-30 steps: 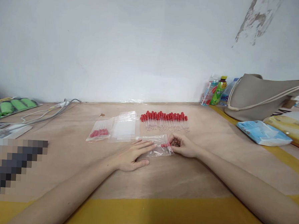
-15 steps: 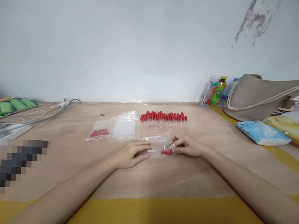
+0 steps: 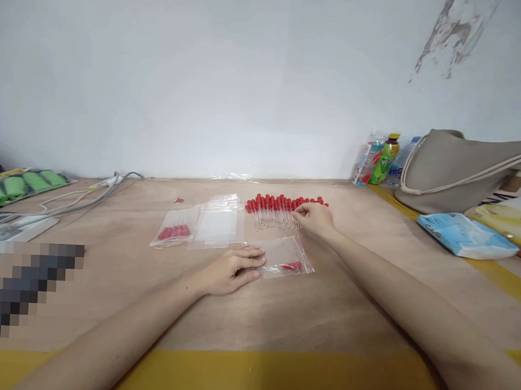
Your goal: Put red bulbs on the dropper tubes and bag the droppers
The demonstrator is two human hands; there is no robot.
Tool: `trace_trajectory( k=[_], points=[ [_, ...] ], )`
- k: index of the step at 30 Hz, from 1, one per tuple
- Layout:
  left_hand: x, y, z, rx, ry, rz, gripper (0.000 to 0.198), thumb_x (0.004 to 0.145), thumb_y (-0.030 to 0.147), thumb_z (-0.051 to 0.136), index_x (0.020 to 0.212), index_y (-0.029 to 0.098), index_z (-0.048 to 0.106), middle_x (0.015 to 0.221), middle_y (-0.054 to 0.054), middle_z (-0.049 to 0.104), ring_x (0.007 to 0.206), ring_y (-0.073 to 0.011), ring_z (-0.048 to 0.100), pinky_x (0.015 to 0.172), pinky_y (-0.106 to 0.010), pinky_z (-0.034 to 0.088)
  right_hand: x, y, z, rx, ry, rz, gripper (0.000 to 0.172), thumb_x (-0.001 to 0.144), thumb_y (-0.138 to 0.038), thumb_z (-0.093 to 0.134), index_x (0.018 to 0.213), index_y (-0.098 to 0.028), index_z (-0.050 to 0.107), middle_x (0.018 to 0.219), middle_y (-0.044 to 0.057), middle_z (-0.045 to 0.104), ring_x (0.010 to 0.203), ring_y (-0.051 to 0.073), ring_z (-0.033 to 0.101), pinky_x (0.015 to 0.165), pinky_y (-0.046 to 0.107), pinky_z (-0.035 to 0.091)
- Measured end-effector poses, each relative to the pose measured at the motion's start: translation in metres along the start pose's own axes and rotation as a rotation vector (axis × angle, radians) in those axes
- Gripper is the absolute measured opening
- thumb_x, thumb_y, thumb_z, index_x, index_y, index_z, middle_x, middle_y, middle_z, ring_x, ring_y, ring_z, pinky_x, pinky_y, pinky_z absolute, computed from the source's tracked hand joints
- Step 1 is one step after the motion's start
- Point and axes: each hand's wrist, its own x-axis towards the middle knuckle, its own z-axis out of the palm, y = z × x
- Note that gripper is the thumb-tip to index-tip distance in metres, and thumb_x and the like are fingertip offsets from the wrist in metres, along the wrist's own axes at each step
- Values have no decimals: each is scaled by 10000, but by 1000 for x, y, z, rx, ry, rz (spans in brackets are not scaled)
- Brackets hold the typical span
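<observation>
A clear zip bag [image 3: 281, 254] lies flat on the table with one red-bulbed dropper [image 3: 292, 266] inside. My left hand [image 3: 234, 269] rests on the bag's left end, fingers apart around its edge. Over the right part of a row of red-topped droppers [image 3: 273, 204] is my right hand [image 3: 316, 217], thumb and fingertips pinched together; whatever is between them is too small to make out. Left of the row lies a stack of flat zip bags [image 3: 216, 220]. Beside that stack sits a filled bag [image 3: 173, 230] holding several red-bulbed droppers.
Green rolls [image 3: 14, 187] and grey cables [image 3: 98, 197] lie at the left. Along the right stand a green bottle [image 3: 384, 159] and a grey bag [image 3: 463, 165], with a blue packet [image 3: 467, 235] in front. Yellow tape [image 3: 216, 373] runs along the near edge.
My right hand has let go of the zip bag's open end and moved up to the dropper row. The bag now lies flatter. My left hand has stayed on it.
</observation>
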Motion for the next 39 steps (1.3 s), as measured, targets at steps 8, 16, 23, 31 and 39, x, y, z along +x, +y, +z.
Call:
trace_trajectory(
  k=[8, 16, 23, 31, 39],
  points=[
    [0, 4, -4, 74, -67, 18, 372, 901, 325, 382, 1263, 270, 445, 1362, -40, 386, 1246, -194, 365, 1046, -399, 288, 41, -34, 37, -252, -121, 254, 240, 646, -411, 608, 697, -179, 643, 737, 75, 643, 786, 244, 578, 853, 450, 265],
    [1, 11, -6, 137, -64, 24, 356, 912, 330, 348, 1247, 298, 463, 1364, -25, 381, 1212, -216, 401, 1010, -391, 333, 50, -37, 37, -119, -104, 396, 225, 606, -248, 617, 802, -138, 627, 885, 149, 635, 881, 299, 570, 822, 446, 326],
    [1, 9, -6, 171, -87, 10, 357, 912, 328, 342, 1249, 308, 459, 1356, -23, 389, 1221, -209, 386, 1017, -391, 319, 31, -8, 21, 150, -44, 307, 267, 744, -399, 485, 753, -156, 596, 728, 69, 624, 723, 196, 591, 617, 276, 418],
    [1, 8, -6, 146, -104, -3, 357, 914, 344, 338, 1255, 330, 442, 1375, -4, 363, 1244, -210, 356, 1030, -408, 298, -39, 22, -1, 836, 40, 181, 764, 643, -346, 599, 1262, -212, 171, 613, -97, 461, 456, 84, 494, 459, 212, 417],
    [1, 8, -6, 151, -109, -12, 361, 915, 353, 330, 1256, 323, 444, 1377, -7, 359, 1249, -205, 347, 1032, -390, 295, -75, 14, -5, 1059, -50, 365, 542, 665, -368, 622, 1067, -244, 280, 674, -48, 565, 604, 137, 622, 590, 273, 505]
  ],
)
